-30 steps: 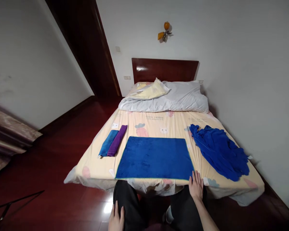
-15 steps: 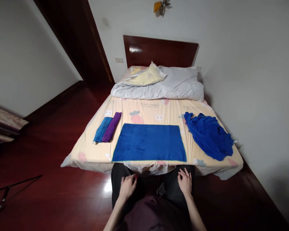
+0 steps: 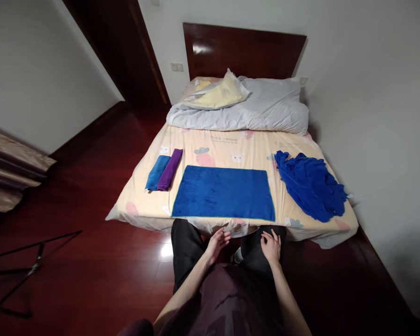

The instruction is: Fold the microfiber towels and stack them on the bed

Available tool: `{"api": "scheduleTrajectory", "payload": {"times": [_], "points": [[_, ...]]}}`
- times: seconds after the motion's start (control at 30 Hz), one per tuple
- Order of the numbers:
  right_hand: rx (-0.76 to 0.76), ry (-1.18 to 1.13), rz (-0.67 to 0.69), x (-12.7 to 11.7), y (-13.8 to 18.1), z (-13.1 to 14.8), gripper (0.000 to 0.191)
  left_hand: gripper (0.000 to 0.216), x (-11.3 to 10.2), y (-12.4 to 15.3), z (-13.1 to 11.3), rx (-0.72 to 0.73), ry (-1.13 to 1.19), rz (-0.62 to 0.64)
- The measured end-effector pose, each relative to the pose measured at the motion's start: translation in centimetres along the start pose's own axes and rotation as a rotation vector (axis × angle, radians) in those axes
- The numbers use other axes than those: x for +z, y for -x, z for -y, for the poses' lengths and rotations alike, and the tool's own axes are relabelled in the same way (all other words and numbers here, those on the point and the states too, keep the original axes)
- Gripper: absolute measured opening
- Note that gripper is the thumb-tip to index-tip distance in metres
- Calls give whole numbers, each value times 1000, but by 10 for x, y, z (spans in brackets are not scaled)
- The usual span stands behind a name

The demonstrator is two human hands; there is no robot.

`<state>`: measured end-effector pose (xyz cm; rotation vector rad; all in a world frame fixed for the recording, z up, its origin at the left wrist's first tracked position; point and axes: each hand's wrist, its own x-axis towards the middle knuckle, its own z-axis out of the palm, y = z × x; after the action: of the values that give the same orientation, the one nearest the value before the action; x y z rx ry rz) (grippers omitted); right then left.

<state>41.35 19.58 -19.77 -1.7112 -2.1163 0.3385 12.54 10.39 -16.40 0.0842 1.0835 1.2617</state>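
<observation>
A blue towel [image 3: 226, 192] with a thin green edge lies spread flat at the near edge of the bed. My left hand [image 3: 217, 244] hovers between my knees, just short of the towel, fingers apart and holding nothing. On my right knee rests my right hand [image 3: 271, 245], its fingers spread and nothing in it. Left of the flat towel, a rolled or folded blue towel [image 3: 157, 172] and a purple one [image 3: 170, 170] lie side by side. A crumpled heap of blue cloth [image 3: 311, 186] sits to the right.
The bed [image 3: 136, 198] has a patterned cream sheet. A grey quilt [image 3: 273, 102] and a pale yellow pillow or cloth [image 3: 224, 93] lie by the dark headboard [image 3: 245, 51]. A black metal stand [image 3: 35, 266] is on the floor at left, near a curtain [image 3: 10, 172].
My left hand has lifted off my left knee and moved inward and forward. My right hand stays on the right knee. The view has tilted down a little.
</observation>
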Motion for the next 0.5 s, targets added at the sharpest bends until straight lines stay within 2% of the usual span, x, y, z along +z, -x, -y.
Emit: {"api": "scheduleTrajectory", "payload": {"times": [0.1, 0.27, 0.5], "points": [[18, -1, 10, -2, -1, 3, 35, 37, 6, -17, -11, 12, 228, -37], [35, 2, 22, -5, -2, 8, 34, 19, 21, -40, -11, -3, 406, -81], [37, 10, 10, -5, -3, 11, 31, 20, 19, -47, -13, -20, 517, -90]]}}
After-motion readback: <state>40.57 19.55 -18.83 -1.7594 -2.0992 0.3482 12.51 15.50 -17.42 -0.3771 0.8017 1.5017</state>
